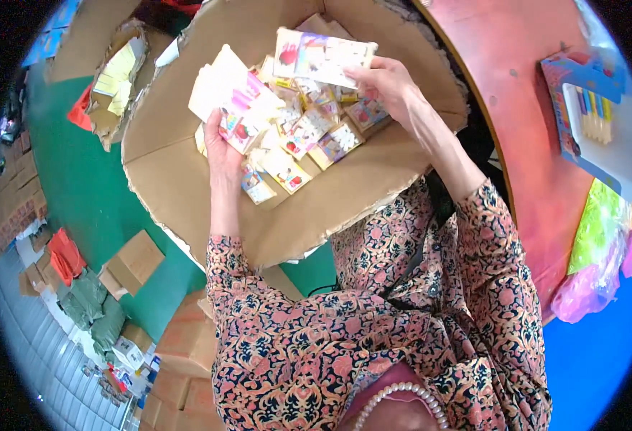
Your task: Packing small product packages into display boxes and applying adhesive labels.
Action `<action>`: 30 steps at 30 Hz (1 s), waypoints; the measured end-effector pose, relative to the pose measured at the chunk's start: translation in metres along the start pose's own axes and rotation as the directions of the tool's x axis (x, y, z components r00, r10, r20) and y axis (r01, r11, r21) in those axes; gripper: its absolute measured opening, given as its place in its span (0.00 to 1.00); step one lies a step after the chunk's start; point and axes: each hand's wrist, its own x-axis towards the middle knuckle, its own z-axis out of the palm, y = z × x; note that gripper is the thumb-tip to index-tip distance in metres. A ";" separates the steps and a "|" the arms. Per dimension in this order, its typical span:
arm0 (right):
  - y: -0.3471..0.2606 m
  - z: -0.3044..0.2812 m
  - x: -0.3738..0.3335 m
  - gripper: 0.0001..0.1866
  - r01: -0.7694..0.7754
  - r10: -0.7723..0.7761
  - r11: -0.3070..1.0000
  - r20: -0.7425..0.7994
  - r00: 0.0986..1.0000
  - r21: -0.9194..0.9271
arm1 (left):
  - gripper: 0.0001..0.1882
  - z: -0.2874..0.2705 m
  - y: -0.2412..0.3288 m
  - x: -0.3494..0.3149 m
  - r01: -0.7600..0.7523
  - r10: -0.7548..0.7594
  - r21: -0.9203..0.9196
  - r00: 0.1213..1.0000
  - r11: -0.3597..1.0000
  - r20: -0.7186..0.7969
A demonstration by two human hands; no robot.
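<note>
Brown cardboard makes this box [176, 172], ragged at the rim; over it the left hand [220, 147] grips printed packs [219, 90], the right hand [384, 80] pinches a white pack [309, 57]. Cardboard shows between pile [309, 133] and near rim; the red table [531, 144] edges close.

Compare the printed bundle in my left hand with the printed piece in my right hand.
The printed bundle in the left hand slants; the printed piece in the right hand runs nearly level. The bundle's strawberry sits near its hand; the piece's is at the end away from its hand. Both are pale, strawberry-printed and held over the cardboard box.
</note>
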 end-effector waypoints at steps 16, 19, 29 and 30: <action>-0.020 0.004 -0.104 0.13 0.399 -0.319 0.858 -0.275 0.907 0.322 | 0.30 0.084 -0.050 -0.047 0.163 -0.150 -0.029 0.955 0.986 0.255; -0.031 -0.027 -0.126 0.09 0.521 -0.520 0.847 -0.372 0.769 -0.108 | 0.31 0.083 -0.045 -0.053 0.156 -0.151 -0.001 0.955 0.988 0.256; -0.083 -0.102 -0.127 0.21 0.612 -0.639 0.604 0.148 0.755 -0.511 | 0.36 0.110 -0.079 -0.052 0.346 -0.487 0.356 0.736 0.868 0.471; -0.081 -0.105 -0.127 0.21 0.669 -0.682 0.595 0.161 0.714 -0.446 | 0.37 0.121 -0.094 -0.060 0.346 -0.535 0.428 0.691 0.835 0.486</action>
